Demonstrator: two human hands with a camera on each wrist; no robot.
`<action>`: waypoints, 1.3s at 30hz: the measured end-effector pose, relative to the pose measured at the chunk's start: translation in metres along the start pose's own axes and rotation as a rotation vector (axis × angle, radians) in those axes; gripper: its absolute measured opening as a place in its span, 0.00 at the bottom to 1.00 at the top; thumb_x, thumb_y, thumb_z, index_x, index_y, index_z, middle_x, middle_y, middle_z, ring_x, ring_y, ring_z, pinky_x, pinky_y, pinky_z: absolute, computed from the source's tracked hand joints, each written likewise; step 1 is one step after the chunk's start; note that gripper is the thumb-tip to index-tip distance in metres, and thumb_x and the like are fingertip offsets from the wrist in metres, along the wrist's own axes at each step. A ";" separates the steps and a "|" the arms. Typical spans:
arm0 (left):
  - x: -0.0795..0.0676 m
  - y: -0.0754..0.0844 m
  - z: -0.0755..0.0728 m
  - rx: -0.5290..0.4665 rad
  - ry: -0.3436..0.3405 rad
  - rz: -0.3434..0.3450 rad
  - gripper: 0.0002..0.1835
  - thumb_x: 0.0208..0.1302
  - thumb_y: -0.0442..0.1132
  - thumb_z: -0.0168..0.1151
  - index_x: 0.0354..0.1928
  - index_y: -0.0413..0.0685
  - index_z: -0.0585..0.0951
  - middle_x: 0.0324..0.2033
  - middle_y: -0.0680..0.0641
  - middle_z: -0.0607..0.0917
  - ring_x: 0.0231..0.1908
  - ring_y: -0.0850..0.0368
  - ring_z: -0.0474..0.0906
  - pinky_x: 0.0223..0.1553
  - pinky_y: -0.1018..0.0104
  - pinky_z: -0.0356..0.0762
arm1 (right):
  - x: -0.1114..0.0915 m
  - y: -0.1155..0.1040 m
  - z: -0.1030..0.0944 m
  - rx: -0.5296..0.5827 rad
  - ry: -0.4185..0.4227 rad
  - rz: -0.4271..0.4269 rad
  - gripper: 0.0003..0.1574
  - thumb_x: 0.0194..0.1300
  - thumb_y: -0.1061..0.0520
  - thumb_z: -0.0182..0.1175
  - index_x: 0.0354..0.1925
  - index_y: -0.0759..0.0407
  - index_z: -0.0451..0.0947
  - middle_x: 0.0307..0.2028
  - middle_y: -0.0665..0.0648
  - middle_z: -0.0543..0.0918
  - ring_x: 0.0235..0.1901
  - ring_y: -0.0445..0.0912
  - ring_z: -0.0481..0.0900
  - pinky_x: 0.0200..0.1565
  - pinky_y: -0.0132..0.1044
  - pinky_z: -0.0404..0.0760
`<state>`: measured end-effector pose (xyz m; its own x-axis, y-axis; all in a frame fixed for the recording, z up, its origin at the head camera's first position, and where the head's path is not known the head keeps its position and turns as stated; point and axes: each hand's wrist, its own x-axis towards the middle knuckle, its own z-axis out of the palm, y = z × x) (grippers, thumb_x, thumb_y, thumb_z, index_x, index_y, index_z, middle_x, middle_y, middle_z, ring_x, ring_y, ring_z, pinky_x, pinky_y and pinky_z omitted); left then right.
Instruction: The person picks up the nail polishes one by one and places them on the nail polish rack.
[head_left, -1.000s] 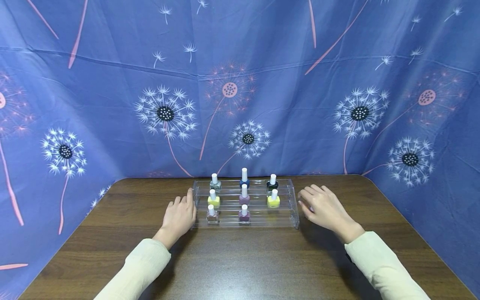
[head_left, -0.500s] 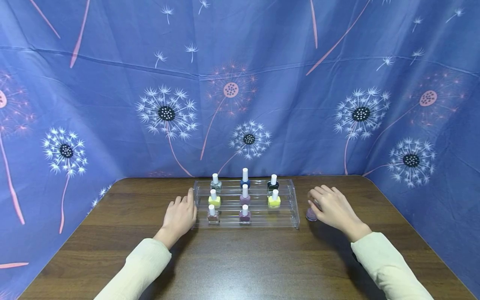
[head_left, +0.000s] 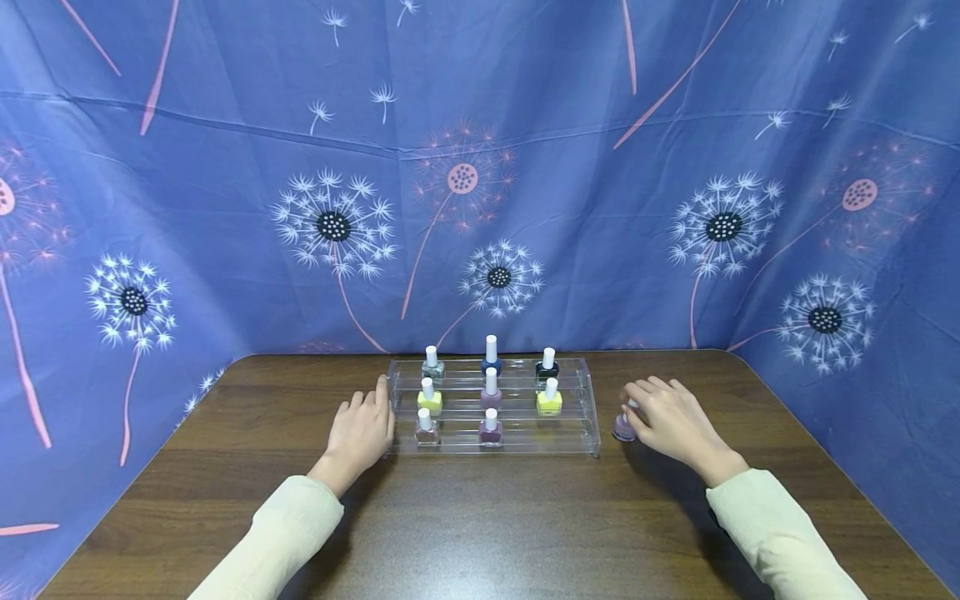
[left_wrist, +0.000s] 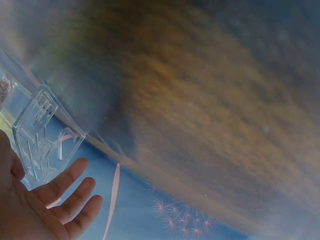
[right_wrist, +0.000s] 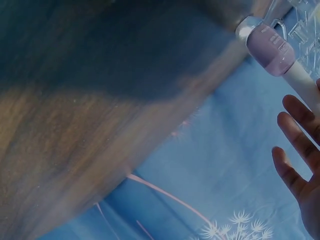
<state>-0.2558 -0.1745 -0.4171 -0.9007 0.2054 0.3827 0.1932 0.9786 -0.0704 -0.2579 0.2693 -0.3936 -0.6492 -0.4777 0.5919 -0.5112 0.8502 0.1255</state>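
Note:
My right hand [head_left: 670,419] pinches the white cap of a mauve nail polish bottle [head_left: 624,427] at the right of the rack. The bottle leans with its cap to the right, its base close to the table. In the right wrist view the mauve nail polish bottle [right_wrist: 271,49] shows its cap by the index fingertip, the other fingers spread apart. Straight fingers of my left hand [head_left: 358,433] rest at the left end of the clear stepped rack [head_left: 517,447]. The left wrist view shows this left hand [left_wrist: 42,210] beside the rack's end panel [left_wrist: 47,137].
On the rack's back step stand greyish [head_left: 432,367], blue [head_left: 491,365] and black [head_left: 547,367] polish bottles. The middle step holds two yellow bottles [head_left: 430,402] and a mauve one [head_left: 491,398]. Pinkish [head_left: 427,432] and purple [head_left: 491,432] bottles stand in front. A blue curtain [head_left: 585,250] hangs behind the table [head_left: 480,508].
My right hand has moved right, away from the rack's end, and the mauve nail polish bottle shows below its fingers. The left hand and the rack have stayed in place.

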 end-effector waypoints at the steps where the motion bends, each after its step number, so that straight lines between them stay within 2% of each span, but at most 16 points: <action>1: 0.000 0.000 0.000 -0.002 0.005 0.000 0.28 0.64 0.41 0.48 0.62 0.33 0.61 0.36 0.41 0.82 0.41 0.43 0.76 0.38 0.51 0.74 | 0.000 0.000 0.000 -0.003 -0.001 -0.001 0.03 0.51 0.56 0.59 0.27 0.52 0.74 0.24 0.49 0.78 0.30 0.48 0.75 0.35 0.50 0.72; 5: 0.000 0.000 0.000 -0.001 0.022 0.002 0.27 0.64 0.41 0.48 0.62 0.33 0.62 0.35 0.41 0.82 0.40 0.43 0.76 0.37 0.51 0.74 | -0.001 0.000 0.000 -0.009 -0.003 -0.004 0.03 0.51 0.56 0.59 0.26 0.52 0.74 0.24 0.48 0.77 0.28 0.46 0.73 0.31 0.45 0.69; 11: 0.000 0.001 0.001 0.006 0.039 0.003 0.27 0.63 0.41 0.49 0.61 0.33 0.63 0.34 0.41 0.82 0.39 0.43 0.76 0.36 0.51 0.74 | -0.001 -0.001 0.000 -0.008 0.005 -0.014 0.03 0.50 0.58 0.60 0.26 0.52 0.73 0.23 0.47 0.77 0.28 0.46 0.73 0.29 0.43 0.68; 17: 0.000 0.000 0.000 0.000 0.029 0.002 0.28 0.63 0.41 0.49 0.61 0.33 0.62 0.34 0.41 0.82 0.40 0.43 0.76 0.37 0.51 0.74 | -0.002 0.000 0.000 0.001 0.013 -0.026 0.03 0.50 0.59 0.60 0.27 0.52 0.74 0.24 0.47 0.77 0.28 0.45 0.73 0.28 0.39 0.66; 24: 0.000 0.001 0.000 -0.004 0.037 0.002 0.27 0.63 0.41 0.49 0.61 0.33 0.62 0.33 0.41 0.82 0.39 0.43 0.76 0.36 0.51 0.73 | -0.002 0.000 -0.001 0.009 0.006 -0.034 0.05 0.50 0.61 0.61 0.26 0.52 0.73 0.23 0.47 0.76 0.27 0.45 0.73 0.28 0.41 0.66; 30: 0.000 0.001 0.000 -0.004 0.034 -0.002 0.27 0.63 0.41 0.49 0.61 0.33 0.63 0.34 0.41 0.82 0.39 0.43 0.76 0.37 0.50 0.73 | -0.004 0.002 -0.001 0.003 0.013 -0.041 0.07 0.50 0.60 0.61 0.25 0.52 0.72 0.23 0.46 0.76 0.27 0.45 0.73 0.27 0.38 0.64; 33: 0.000 0.001 0.000 -0.004 0.031 -0.002 0.27 0.63 0.41 0.49 0.61 0.33 0.63 0.35 0.41 0.82 0.40 0.43 0.76 0.37 0.50 0.74 | -0.004 0.002 -0.001 0.005 0.010 -0.039 0.07 0.50 0.61 0.61 0.25 0.52 0.72 0.23 0.46 0.76 0.27 0.45 0.73 0.27 0.39 0.65; 39: 0.000 0.000 0.001 -0.004 0.021 0.000 0.28 0.63 0.41 0.49 0.62 0.33 0.62 0.36 0.40 0.82 0.40 0.43 0.77 0.38 0.50 0.74 | -0.001 0.003 -0.003 0.006 0.014 -0.042 0.07 0.49 0.62 0.61 0.25 0.52 0.72 0.23 0.47 0.76 0.27 0.46 0.73 0.31 0.49 0.71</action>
<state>-0.2564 -0.1741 -0.4179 -0.8923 0.2048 0.4023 0.1946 0.9786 -0.0666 -0.2567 0.2732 -0.3912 -0.6188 -0.5100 0.5975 -0.5416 0.8279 0.1457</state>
